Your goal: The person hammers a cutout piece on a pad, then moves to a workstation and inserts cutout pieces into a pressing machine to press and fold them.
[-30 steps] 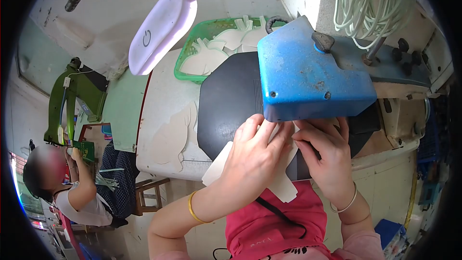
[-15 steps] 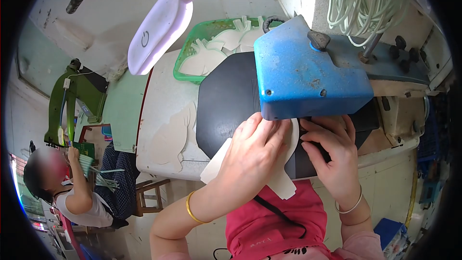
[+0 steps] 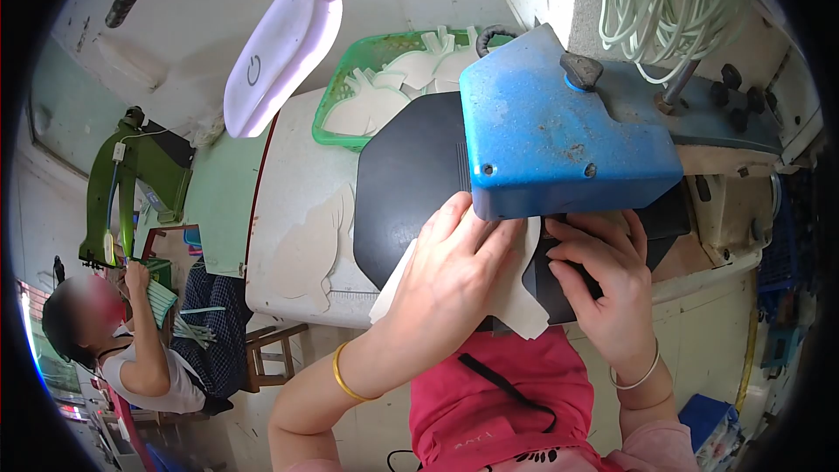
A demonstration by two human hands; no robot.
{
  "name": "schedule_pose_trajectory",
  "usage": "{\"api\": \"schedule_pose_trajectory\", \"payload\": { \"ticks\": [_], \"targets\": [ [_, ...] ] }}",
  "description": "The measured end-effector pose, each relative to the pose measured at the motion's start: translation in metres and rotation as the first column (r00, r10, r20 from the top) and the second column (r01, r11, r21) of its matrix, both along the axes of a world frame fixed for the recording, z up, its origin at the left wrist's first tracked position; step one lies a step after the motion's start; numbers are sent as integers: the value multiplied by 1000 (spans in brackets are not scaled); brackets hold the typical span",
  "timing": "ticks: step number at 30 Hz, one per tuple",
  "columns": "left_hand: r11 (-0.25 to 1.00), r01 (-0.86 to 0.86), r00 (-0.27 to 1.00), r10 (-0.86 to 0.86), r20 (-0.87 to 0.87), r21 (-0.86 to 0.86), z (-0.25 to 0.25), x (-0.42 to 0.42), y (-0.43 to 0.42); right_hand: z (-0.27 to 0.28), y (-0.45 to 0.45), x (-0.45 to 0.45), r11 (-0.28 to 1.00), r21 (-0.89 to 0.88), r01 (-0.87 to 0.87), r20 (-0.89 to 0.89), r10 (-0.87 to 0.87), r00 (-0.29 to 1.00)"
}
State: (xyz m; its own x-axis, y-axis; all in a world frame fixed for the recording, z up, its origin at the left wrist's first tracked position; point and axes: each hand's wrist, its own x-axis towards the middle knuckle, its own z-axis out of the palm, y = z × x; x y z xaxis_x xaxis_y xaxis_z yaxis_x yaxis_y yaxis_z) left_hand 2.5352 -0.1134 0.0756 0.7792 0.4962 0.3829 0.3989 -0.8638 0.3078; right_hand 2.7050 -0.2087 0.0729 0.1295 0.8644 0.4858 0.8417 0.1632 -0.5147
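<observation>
A cream flat cut piece (image 3: 522,301) lies on the black plate (image 3: 404,179) below the blue machine head (image 3: 572,153). Its lower end juts over the plate's front edge. My left hand (image 3: 454,258) rests on the piece with fingers stretched forward, the tips at the lower edge of the head. To the right of the piece is my right hand (image 3: 607,267), its fingers bent and its thumb apart from them. The right fingertips are close to the piece's edge under the head; whether they touch it is hard to see. The stitching area is hidden.
Several cream pieces lie stacked (image 3: 315,240) on the left of the table, and more fill a green basket (image 3: 328,122) behind. A lit purple lamp (image 3: 280,61) overhangs the left side. Coiled pale cord (image 3: 669,9) hangs above. Another person (image 3: 144,358) sits at a green machine (image 3: 144,166).
The cream piece has turned and shifted under my left hand; its lower end has moved up and slightly right. My left fingers have slid a little left. The right hand is nearly still.
</observation>
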Motion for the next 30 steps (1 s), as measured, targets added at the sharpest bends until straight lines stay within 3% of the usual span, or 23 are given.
{"api": "schedule_pose_trajectory", "payload": {
  "ticks": [24,30],
  "targets": [
    [999,12,991,-18,129,48,3,8,1,-2,5,6,1000,16,6,65,-7,998],
    [999,14,975,-5,224,-36,7,13,8,-2,12,10,1000,13,-8,95,7,995]
  ]
}}
